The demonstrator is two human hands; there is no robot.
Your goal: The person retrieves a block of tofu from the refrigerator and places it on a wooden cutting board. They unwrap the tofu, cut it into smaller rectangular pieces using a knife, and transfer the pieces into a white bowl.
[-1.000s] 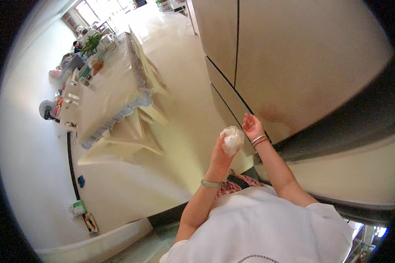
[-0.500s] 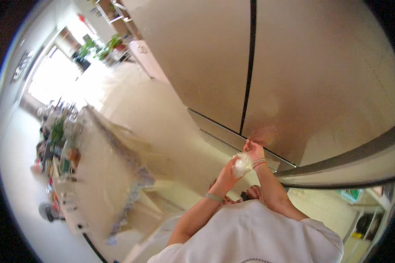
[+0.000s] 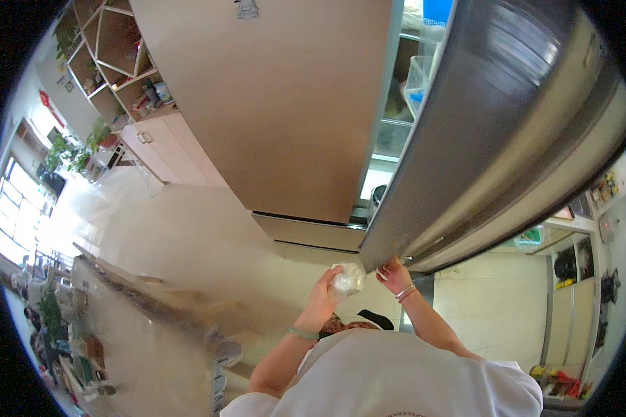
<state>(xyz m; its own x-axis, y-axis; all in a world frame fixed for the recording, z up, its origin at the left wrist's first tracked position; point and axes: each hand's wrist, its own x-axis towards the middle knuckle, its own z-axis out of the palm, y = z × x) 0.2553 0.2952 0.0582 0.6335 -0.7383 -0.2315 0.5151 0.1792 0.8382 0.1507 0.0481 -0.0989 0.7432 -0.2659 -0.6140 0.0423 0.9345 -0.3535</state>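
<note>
Head view: plastic-wrapped bundle (image 3: 348, 280) could slip if the left hand (image 3: 320, 300) loosens, or get knocked if the ajar fridge door (image 3: 459, 146) swings. Bundle sits against left fingers, curled round its side; right hand (image 3: 395, 276) at door's lower edge, fingers bent, can't tell if pinching.

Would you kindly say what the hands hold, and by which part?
Left hand: clear bag, by its left side. Right hand: at the door, hold unclear.
</note>
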